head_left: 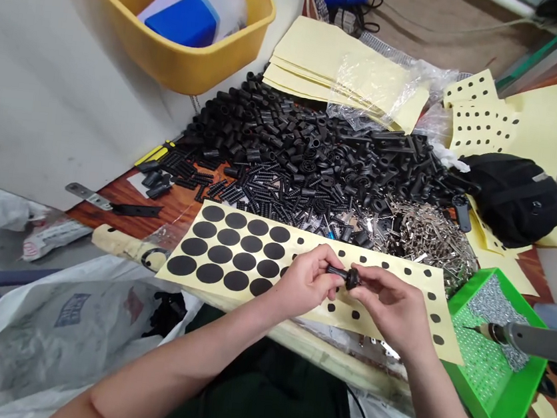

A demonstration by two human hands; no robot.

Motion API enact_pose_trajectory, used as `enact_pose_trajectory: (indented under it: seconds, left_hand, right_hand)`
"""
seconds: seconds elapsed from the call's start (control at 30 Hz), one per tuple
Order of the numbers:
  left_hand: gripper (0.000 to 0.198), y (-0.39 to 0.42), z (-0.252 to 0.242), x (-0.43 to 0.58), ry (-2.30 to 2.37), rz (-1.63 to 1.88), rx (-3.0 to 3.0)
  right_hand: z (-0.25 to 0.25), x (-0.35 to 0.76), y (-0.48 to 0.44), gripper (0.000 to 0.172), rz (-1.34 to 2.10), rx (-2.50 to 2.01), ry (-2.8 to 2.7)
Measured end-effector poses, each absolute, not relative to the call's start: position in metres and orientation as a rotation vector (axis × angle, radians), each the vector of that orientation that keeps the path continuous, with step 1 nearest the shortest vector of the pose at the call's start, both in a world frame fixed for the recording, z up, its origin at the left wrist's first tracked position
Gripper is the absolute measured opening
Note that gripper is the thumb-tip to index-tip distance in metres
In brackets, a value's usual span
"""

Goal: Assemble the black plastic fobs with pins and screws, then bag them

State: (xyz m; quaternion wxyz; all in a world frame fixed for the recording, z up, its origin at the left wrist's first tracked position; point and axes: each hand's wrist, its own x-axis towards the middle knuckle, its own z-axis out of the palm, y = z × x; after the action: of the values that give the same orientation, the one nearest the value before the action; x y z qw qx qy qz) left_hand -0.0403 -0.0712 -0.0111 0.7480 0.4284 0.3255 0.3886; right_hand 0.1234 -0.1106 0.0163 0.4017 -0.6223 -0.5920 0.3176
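Two bare hands meet above the near part of the counter (178,207), both closed in on one small black plastic piece (351,278). The left hand (312,276) pinches its narrow stem, while the right hand (396,303) grips the wider, round end between thumb and fingers. Beneath them lies a pale yellow sticker sheet (343,316), with large black discs (228,237) on its left part and small black dots farther right. Just beyond, a broad heap of black parts (310,145) spreads across the middle, with thin metal pieces (426,239) piled at its near right side. To the right, a green tray (513,397) holds small silvery pieces (493,304), and a grey tool (530,340) reaches over it. A yellow bin (194,62) stands at far left; stacked yellow sheets (317,46) lie behind the heap.
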Motion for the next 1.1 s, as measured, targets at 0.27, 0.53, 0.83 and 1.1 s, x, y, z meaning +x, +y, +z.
enact_pose_trajectory:
  seconds: [0.27,0.53,0.83,1.1]
  left_hand:
    - [0.009,-0.070,-0.009,-0.041,0.691,0.796,0.939]
    - [0.014,-0.069,-0.011,-0.043,0.606,0.819,0.897]
    - [0.049,-0.065,-0.008,-0.045,0.438,0.749,0.718]
    - [0.040,-0.064,-0.007,-0.046,0.480,0.782,0.670]
  right_hand:
    - [0.013,0.119,-0.113,0.019,0.493,-1.512,-1.702]
    - [0.014,0.113,-0.115,0.021,0.529,-1.548,-1.632]
    - [0.025,0.098,-0.115,0.028,0.328,-1.546,-1.640]
    - [0.028,0.099,-0.119,0.013,0.379,-1.579,-1.537]
